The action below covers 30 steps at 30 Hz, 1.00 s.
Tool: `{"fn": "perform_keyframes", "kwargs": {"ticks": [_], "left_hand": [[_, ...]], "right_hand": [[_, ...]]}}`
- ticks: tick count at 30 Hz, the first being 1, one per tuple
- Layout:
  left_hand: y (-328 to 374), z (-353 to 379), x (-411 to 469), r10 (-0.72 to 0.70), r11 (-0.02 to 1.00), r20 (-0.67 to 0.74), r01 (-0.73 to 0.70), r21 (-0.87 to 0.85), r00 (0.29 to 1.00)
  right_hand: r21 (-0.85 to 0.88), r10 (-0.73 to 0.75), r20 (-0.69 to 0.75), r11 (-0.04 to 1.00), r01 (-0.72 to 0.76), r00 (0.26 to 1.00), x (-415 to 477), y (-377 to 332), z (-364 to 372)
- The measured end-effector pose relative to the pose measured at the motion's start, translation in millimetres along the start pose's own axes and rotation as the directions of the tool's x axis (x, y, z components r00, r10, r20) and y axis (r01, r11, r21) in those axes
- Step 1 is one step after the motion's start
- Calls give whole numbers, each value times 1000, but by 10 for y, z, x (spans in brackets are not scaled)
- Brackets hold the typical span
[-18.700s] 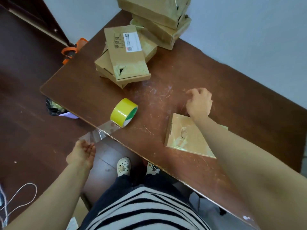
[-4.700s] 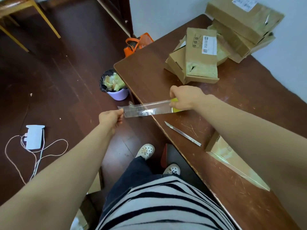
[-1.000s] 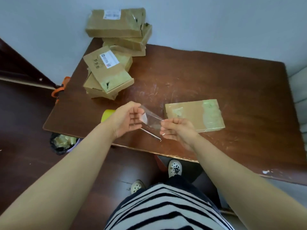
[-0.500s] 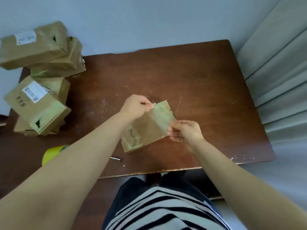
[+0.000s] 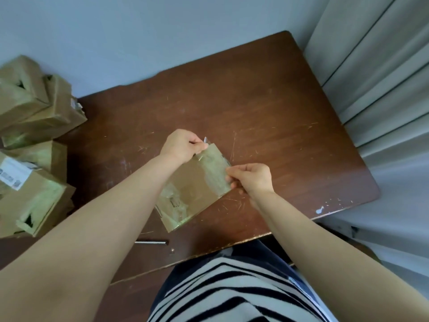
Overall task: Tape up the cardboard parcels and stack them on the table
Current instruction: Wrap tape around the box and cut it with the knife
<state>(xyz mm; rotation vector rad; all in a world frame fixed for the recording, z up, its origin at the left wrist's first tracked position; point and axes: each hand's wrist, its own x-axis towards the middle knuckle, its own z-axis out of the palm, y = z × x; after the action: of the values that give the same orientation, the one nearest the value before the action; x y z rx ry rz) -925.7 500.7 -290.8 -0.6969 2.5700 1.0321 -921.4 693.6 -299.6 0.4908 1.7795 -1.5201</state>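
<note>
A flat cardboard parcel point(image 5: 189, 189) lies at an angle on the brown table point(image 5: 267, 117), near its front edge. A strip of clear tape point(image 5: 214, 169) stretches across the parcel's far end. My left hand point(image 5: 182, 146) pinches the strip's far end at the parcel's far corner. My right hand point(image 5: 251, 177) pinches the near end at the parcel's right edge. Older shiny tape covers the parcel's near end. The tape roll is out of view.
Several taped parcels point(image 5: 34, 159) are piled at the table's left side against the wall. A thin metal blade point(image 5: 151, 242) lies by the front edge, under my left forearm. Grey curtains point(image 5: 383, 77) hang to the right of the table.
Both hands have carried the tape strip from in front of the parcel onto its far end and hold it there. The view has swung right, so the parcel pile now sits at the left edge.
</note>
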Motion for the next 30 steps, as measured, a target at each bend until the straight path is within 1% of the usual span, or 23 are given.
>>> {"fn": "perform_keyframes", "kwargs": {"ticks": [4, 9, 14, 16, 20, 23, 26, 30], "left_hand": [[-79, -40, 18, -6, 1000, 13, 6, -2, 1000], [-133, -35, 35, -7, 999, 10, 7, 50, 1000], [-158, -36, 76, -6, 999, 30, 5, 54, 1000], [-168, -29, 95, -10, 998, 50, 7, 61, 999], [-155, 19, 106, -23, 991, 104, 9, 133, 994], [-140, 29, 108, -39, 988, 105, 22, 154, 994], [-131, 27, 117, -42, 985, 104, 24, 170, 994], [-102, 97, 122, -68, 954, 96, 37, 298, 993]], "right_hand": [[-53, -7, -29, 999, 6, 1000, 18, -10, 92], [-112, -13, -46, 994, 7, 999, 33, 5, 181], [-227, -51, -69, 973, 34, 996, 66, 34, 210], [-270, -70, -79, 962, 46, 994, 64, 39, 221], [-358, -118, -99, 931, 75, 988, 54, 66, 265], [-358, -120, -129, 931, 67, 984, 50, 55, 264], [-342, -94, -119, 938, 48, 988, 68, 28, 246], [-375, -91, -108, 926, 44, 990, 83, 44, 239]]}}
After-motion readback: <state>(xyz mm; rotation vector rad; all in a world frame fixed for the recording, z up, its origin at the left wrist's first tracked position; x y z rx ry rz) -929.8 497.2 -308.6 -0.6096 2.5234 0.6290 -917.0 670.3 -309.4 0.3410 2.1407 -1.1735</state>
